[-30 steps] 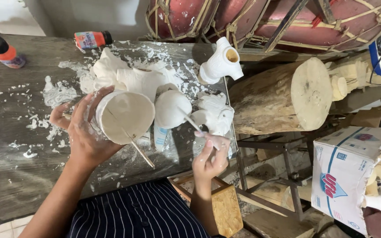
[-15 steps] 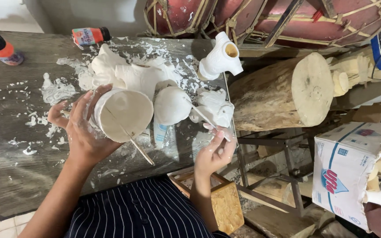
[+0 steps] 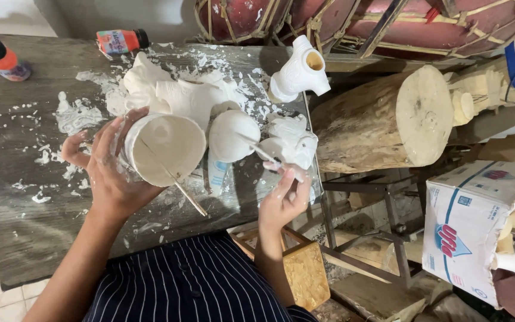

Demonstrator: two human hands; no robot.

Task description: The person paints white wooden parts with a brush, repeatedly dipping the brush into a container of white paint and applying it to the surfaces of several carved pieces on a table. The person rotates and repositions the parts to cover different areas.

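My left hand (image 3: pixel 105 173) grips a white cup of plaster (image 3: pixel 165 149), tilted so its filled mouth faces me, with a thin stick (image 3: pixel 183 191) poking out of it. My right hand (image 3: pixel 281 200) pinches a slim tool (image 3: pixel 258 151) whose tip touches a rounded white plaster piece (image 3: pixel 230 134). Beside it lie a small white figure (image 3: pixel 293 140) and a larger white plaster form (image 3: pixel 180 95). All rest on a dark wooden table (image 3: pixel 25 226) spattered with plaster.
A white hollow cast (image 3: pixel 299 71) stands at the table's far right edge. Two paint bottles (image 3: pixel 120 40) (image 3: pixel 1 56) lie at the back. A log (image 3: pixel 388 119) and red drums (image 3: pixel 359 21) sit right, a cardboard box (image 3: pixel 478 220) and wooden block (image 3: pixel 305 274) lower right.
My right hand has risen toward the plaster pieces, bringing the tool's tip onto the rounded piece. The left hand keeps holding the cup, almost still.
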